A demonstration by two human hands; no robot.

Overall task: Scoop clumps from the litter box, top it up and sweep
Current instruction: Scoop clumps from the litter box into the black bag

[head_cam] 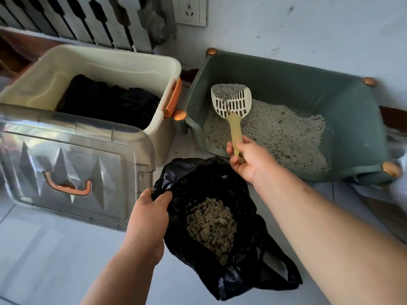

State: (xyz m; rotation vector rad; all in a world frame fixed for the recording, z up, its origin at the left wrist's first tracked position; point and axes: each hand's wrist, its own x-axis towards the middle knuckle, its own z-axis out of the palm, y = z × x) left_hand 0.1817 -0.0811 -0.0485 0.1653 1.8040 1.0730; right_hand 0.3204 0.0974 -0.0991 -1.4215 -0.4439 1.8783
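A cream storage bin (92, 69) with dark cloth inside stood just left of the green litter box (343, 119), its smoky clear lid (72, 164) leaning in front of it. A radiator and a wall socket (191, 10) sat behind. On the floor between the arms lay a black bag (246, 249), open — brownish clumps (211, 225) heaped inside.

The left hand (149, 213) pinched the bag's rim, fingers closed on the plastic. The right hand (247, 160) was wrapped round the handle of a slotted cream scoop (231, 102), raised over the box's near-left corner with a grey clump at its tip. Pale grey litter (279, 133) covered most of the box floor — bare plastic showed at the right end.
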